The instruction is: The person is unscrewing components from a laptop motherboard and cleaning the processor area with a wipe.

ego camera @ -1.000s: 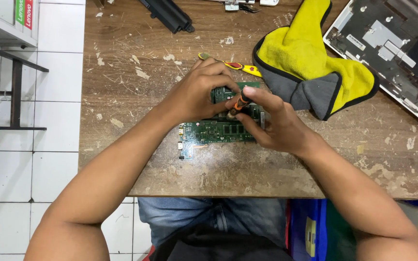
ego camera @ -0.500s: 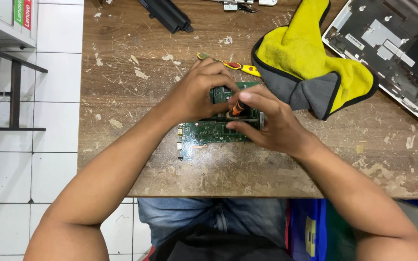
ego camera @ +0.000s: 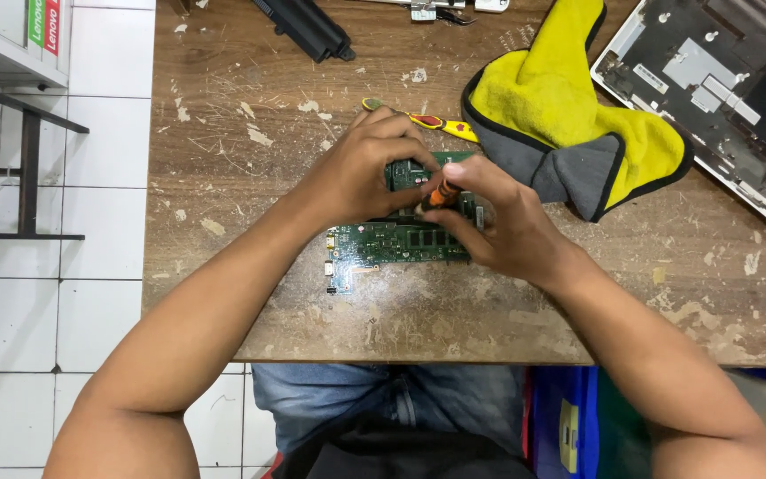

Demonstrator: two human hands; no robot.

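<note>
Green circuit board [ego camera: 396, 241] sits flat on the worn wooden table [ego camera: 250, 106], right under both hands. Right hand [ego camera: 498, 226] is curled tight around a small orange-handled screwdriver [ego camera: 441, 193], tip down on the board. Left hand [ego camera: 361, 173] rests on the board's far edge, fingers bent, steadying it. Just beyond the hands lies a yellow-handled tool [ego camera: 427, 121], then a yellow-grey cloth [ego camera: 560, 115] off right, and an opened laptop shell [ego camera: 729, 80] further out.

Head camera, straight down, close over wooden table [ego camera: 223, 115].
</note>
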